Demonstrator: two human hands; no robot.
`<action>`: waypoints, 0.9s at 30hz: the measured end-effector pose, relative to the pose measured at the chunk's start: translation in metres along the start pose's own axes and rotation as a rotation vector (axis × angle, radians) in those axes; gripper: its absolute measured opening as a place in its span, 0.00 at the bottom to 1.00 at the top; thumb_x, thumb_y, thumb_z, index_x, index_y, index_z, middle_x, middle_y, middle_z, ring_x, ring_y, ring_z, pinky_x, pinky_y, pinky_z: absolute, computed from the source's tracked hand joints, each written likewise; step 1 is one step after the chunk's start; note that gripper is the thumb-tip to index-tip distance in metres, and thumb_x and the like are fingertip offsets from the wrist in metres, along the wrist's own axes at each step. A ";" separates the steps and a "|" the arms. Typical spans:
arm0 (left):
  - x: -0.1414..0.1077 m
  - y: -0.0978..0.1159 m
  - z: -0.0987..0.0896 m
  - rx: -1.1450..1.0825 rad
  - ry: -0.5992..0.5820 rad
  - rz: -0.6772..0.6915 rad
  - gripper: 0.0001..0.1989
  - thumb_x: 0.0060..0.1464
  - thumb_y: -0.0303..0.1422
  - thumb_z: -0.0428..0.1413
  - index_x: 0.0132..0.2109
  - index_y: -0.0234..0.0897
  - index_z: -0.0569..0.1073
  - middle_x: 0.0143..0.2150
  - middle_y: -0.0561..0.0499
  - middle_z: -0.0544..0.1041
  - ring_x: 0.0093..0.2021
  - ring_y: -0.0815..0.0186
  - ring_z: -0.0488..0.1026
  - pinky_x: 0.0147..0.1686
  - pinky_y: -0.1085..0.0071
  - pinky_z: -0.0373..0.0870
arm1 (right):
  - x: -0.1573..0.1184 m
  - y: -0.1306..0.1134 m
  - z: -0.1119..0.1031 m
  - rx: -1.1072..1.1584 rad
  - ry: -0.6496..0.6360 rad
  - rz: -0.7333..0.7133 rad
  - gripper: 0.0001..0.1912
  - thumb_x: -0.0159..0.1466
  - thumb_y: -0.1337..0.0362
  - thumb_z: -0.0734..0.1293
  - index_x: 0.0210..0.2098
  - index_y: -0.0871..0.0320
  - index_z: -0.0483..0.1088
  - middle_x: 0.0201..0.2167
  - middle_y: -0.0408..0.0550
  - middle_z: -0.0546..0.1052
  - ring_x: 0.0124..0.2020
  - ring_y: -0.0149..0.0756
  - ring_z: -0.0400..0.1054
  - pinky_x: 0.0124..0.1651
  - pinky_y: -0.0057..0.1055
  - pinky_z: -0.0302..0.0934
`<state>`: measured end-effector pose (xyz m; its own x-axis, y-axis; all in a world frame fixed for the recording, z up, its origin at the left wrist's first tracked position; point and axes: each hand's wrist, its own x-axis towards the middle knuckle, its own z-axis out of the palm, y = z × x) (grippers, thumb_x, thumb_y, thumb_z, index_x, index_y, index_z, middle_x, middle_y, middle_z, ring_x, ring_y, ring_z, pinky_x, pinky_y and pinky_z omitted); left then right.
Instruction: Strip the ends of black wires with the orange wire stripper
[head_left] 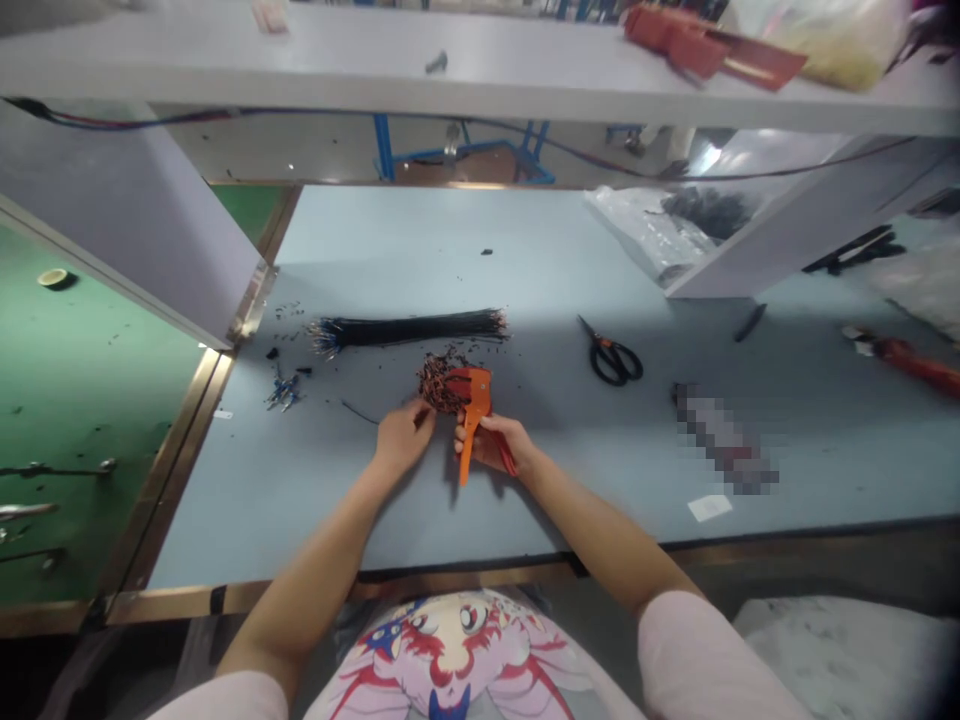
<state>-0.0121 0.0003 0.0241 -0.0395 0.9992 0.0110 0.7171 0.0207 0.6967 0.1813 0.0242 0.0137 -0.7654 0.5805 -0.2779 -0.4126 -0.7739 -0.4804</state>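
In the head view my right hand grips an orange wire stripper by its handles, its jaw end pointing away from me. My left hand is just left of the tool, fingers pinched together. A thin black wire runs out from its left side; the end in the fingers is hidden. Against the stripper's head lies a pile of small dark and copper-coloured scraps. Beyond it a bundle of black wires lies crosswise, with blue-and-metal ends on the left and bare-looking ends on the right.
Several loose blue terminals lie at the left. Black-handled scissors rest on the right, near a blurred-out object and a white paper slip. A white shelf spans the table's back. A clear plastic bag lies beneath it.
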 end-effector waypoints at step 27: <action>-0.008 0.001 -0.030 0.262 0.643 0.309 0.15 0.58 0.28 0.48 0.45 0.43 0.77 0.41 0.45 0.76 0.41 0.60 0.73 0.42 0.64 0.68 | 0.000 0.009 0.007 -0.124 -0.005 -0.194 0.31 0.42 0.75 0.63 0.47 0.56 0.68 0.37 0.50 0.77 0.39 0.41 0.73 0.44 0.40 0.64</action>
<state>-0.0325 -0.0091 0.0462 -0.1502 0.7448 0.6502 0.9001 -0.1690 0.4015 0.1740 0.0155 0.0156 -0.6800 0.7141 -0.1662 -0.4887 -0.6104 -0.6233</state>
